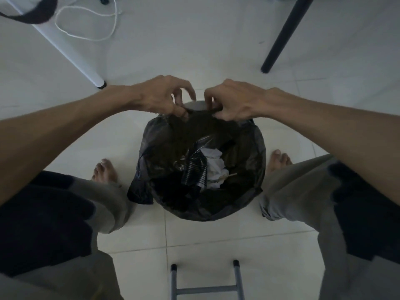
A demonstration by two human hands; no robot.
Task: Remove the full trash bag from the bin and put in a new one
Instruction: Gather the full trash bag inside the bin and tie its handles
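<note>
A black trash bag (244, 161) lines a round bin on the tiled floor between my bare feet. Its mouth is open, showing crumpled white paper (214, 167) and dark plastic scraps inside. A grey strip of the bin rim (195, 105) shows at the far side. My left hand (161, 97) pinches the bag's far edge at the left of that rim. My right hand (237, 100) pinches the same edge just to the right. The two hands are a short gap apart. A loose flap of the bag (139, 192) hangs over the near left side.
A white table leg (71, 53) slants down at the upper left, with a white cable (86, 22) looped on the floor beyond it. A black leg (283, 35) stands at the upper right. Grey metal stool legs (205, 286) are at the bottom centre.
</note>
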